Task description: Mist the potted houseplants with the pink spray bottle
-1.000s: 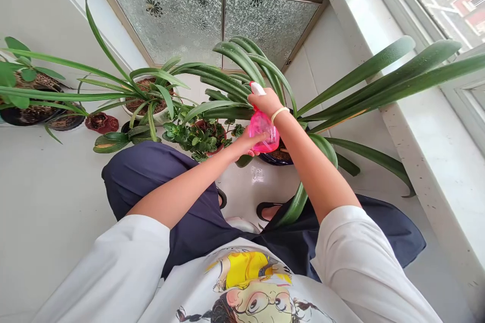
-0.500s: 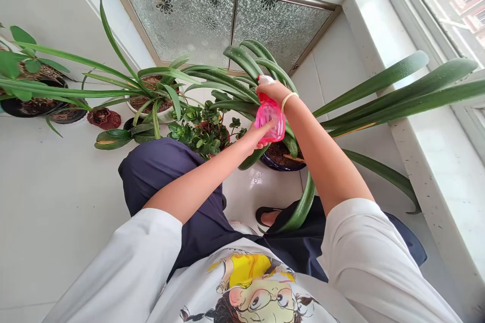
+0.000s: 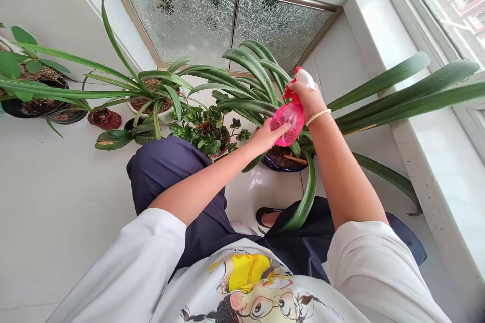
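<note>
A pink see-through spray bottle (image 3: 291, 117) with a red and white trigger head is held in both hands. My right hand (image 3: 308, 98) wraps round its neck and trigger, a pale band on the wrist. Lower down, my left hand (image 3: 271, 137) grips the body, thumb across the front. The bottle is tilted, its nozzle toward the far side. Behind and beneath it spreads a plant with long strap leaves (image 3: 250, 68), standing in a dark blue pot (image 3: 282, 165). The bottle and hands cover part of this plant.
Left of the strap-leaved plant are a small leafy succulent (image 3: 210, 133), a spider-like plant in a white pot (image 3: 166, 115), a small red pot (image 3: 105, 118) and dark pots. Frosted cabinet doors (image 3: 178, 20) stand behind. A white window ledge (image 3: 413, 161) runs along the right.
Both hands have moved right with the spray bottle. The bottle now leans more to the right, and its red and white head shows more fully.
</note>
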### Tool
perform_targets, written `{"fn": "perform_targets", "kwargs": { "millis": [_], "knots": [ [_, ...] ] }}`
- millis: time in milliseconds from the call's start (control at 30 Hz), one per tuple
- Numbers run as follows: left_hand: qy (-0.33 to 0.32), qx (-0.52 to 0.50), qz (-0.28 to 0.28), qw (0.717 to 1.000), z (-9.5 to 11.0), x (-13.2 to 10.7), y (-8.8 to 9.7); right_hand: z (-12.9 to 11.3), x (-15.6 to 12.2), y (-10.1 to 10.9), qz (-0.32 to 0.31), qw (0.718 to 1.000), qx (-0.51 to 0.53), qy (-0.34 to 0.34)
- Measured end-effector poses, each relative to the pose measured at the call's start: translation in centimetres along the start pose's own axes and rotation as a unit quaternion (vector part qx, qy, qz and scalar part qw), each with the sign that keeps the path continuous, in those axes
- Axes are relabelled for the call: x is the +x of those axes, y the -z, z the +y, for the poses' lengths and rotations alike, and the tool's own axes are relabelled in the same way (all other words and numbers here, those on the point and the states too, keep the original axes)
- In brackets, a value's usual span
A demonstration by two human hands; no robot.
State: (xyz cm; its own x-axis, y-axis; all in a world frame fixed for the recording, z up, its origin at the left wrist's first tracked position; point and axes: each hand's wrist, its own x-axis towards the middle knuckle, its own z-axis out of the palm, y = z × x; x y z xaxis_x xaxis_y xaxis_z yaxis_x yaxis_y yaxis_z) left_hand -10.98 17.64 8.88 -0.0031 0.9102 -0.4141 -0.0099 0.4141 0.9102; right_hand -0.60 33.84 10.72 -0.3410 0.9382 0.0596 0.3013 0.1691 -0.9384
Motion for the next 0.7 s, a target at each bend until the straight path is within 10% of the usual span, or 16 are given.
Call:
{"fn": "perform_targets", "kwargs": {
  "millis": [167, 400, 533, 700],
  "knots": [
    [-0.033, 0.271, 0.021, 0.962, 2.6, -0.6, -0.8, 0.4, -1.1, 2.5, 0.009, 1.0, 0.009, -0.027],
    [-0.297, 0.506, 0.174, 0.791, 9.3, 5.1, 5.2, -1.5, -3.2, 3.1, 0.035, 0.995, 0.013, -0.092],
    [-0.179, 0.635, 0.112, 0.743, 8.2, 8.4, 7.8, -3.0, -4.0, 3.0, 0.046, 0.995, 0.003, -0.093],
    [-0.094, 0.672, 0.083, 0.73, 4.9, 6.3, 7.3, -3.0, -3.4, 3.0, 0.0, 0.994, -0.063, -0.085]
  ]
}}
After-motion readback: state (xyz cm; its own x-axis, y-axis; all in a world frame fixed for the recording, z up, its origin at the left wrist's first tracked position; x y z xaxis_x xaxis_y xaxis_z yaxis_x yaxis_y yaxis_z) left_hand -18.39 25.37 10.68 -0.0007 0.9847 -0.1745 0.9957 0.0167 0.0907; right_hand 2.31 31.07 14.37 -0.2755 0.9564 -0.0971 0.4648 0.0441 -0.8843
